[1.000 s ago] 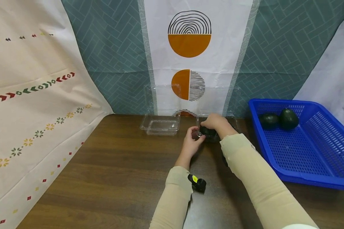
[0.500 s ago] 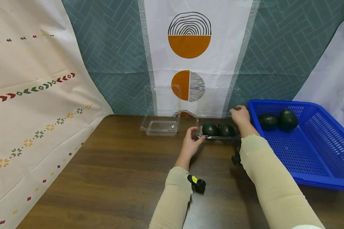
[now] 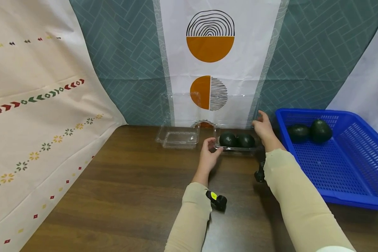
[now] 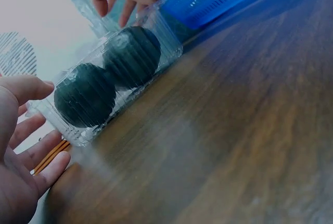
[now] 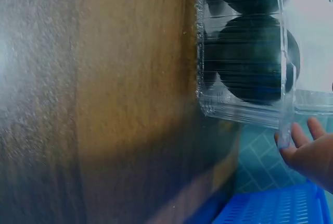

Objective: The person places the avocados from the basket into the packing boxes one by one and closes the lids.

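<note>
Two dark green avocados [image 3: 228,139] lie side by side in a clear plastic clamshell container [image 5: 244,113], whose lid stands raised at the back. At its left end is my left hand [image 3: 207,155], thumb and fingers spread loosely around the corner. The left wrist view shows the thumb [image 4: 28,87] close to the rim; whether it touches is unclear. My right hand [image 3: 265,130] is at the container's back right, its fingers loosely bent. In the right wrist view, its fingertips [image 5: 285,148] meet the rim's corner.
A second clear container [image 3: 178,139] stands to the left with its lid up. On the right is a blue plastic basket [image 3: 343,199] with two more avocados [image 3: 320,131] in its back left corner. Patterned cloths hang behind the wooden table [image 3: 129,196].
My right hand has withdrawn from above the avocados and moved right to the container's back right corner, leaving both in view. The left hand has stayed at the left end.
</note>
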`<move>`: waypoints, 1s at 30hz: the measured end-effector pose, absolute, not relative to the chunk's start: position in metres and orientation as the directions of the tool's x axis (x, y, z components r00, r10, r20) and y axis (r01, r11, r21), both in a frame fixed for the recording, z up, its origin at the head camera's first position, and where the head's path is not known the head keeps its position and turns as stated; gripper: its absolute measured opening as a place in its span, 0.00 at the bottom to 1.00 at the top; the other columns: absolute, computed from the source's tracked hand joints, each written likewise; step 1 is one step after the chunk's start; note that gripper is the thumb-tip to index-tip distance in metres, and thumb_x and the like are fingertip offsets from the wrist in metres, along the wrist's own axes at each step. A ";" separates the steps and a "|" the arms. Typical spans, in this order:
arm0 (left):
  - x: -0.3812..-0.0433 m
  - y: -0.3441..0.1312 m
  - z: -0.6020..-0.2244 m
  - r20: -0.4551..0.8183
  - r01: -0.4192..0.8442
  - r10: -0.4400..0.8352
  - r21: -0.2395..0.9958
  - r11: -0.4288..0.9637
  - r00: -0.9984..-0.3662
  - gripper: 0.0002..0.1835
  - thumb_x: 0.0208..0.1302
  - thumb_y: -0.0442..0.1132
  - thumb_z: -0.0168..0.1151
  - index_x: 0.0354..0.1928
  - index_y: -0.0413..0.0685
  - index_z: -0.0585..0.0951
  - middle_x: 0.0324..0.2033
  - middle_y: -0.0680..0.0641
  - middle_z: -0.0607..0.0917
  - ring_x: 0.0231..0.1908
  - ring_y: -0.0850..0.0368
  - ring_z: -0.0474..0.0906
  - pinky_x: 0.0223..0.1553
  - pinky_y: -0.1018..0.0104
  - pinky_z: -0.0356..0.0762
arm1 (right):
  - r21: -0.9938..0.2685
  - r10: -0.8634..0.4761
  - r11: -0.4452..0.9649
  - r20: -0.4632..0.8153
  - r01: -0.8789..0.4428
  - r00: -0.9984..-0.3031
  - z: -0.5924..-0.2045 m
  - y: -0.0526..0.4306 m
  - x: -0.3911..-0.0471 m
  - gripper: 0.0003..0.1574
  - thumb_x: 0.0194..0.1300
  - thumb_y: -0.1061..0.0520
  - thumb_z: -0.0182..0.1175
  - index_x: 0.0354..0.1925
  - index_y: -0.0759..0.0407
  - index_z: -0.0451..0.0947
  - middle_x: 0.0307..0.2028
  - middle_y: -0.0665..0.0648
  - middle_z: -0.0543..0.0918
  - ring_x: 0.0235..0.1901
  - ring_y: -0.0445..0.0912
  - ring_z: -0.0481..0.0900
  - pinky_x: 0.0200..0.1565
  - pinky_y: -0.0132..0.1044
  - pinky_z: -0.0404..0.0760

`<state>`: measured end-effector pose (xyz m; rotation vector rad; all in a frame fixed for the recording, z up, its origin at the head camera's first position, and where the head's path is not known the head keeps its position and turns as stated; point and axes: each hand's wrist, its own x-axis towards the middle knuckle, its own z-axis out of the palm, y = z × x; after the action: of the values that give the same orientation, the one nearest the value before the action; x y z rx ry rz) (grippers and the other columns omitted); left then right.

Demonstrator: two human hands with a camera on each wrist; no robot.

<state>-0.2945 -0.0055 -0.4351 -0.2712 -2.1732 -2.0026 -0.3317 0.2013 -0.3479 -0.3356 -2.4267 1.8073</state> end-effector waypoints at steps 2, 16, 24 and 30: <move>-0.296 -0.006 -0.435 0.261 0.261 0.016 0.962 0.078 -0.965 0.22 0.56 0.30 0.64 0.53 0.39 0.70 0.52 0.38 0.74 0.52 0.47 0.72 0.54 0.57 0.68 | -0.955 0.228 0.280 -0.034 0.099 -0.973 -0.346 0.202 -0.333 0.46 0.64 0.64 0.42 0.73 0.51 0.31 0.71 0.62 0.39 0.67 0.59 0.44 0.59 0.52 0.58; -0.297 -0.006 -0.437 0.252 0.252 0.017 0.965 0.067 -0.968 0.23 0.56 0.30 0.64 0.53 0.39 0.68 0.52 0.39 0.75 0.50 0.46 0.73 0.53 0.57 0.69 | -0.991 0.284 0.129 0.003 0.035 -0.959 -0.333 0.200 -0.331 0.40 0.67 0.59 0.38 0.73 0.47 0.36 0.71 0.57 0.44 0.69 0.52 0.43 0.65 0.50 0.46; -0.297 -0.007 -0.436 0.256 0.257 0.024 0.965 0.047 -0.966 0.23 0.56 0.30 0.63 0.53 0.38 0.68 0.53 0.37 0.74 0.51 0.44 0.73 0.53 0.56 0.68 | -1.000 0.448 0.019 0.027 -0.021 -0.894 -0.327 0.193 -0.311 0.28 0.73 0.49 0.35 0.66 0.54 0.62 0.65 0.56 0.62 0.65 0.47 0.56 0.65 0.41 0.49; -0.297 -0.007 -0.436 0.246 0.247 0.029 0.968 0.053 -0.969 0.24 0.56 0.30 0.64 0.54 0.39 0.67 0.53 0.37 0.74 0.50 0.44 0.73 0.52 0.57 0.70 | -0.999 0.474 0.014 -0.036 0.048 -0.880 -0.340 0.191 -0.291 0.29 0.74 0.44 0.36 0.64 0.56 0.64 0.63 0.57 0.62 0.65 0.49 0.54 0.64 0.46 0.48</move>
<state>-0.2969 -0.0069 -0.4363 -0.2858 -2.1568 -2.0380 -0.2909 0.1914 -0.3401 -0.5378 -1.9869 1.9356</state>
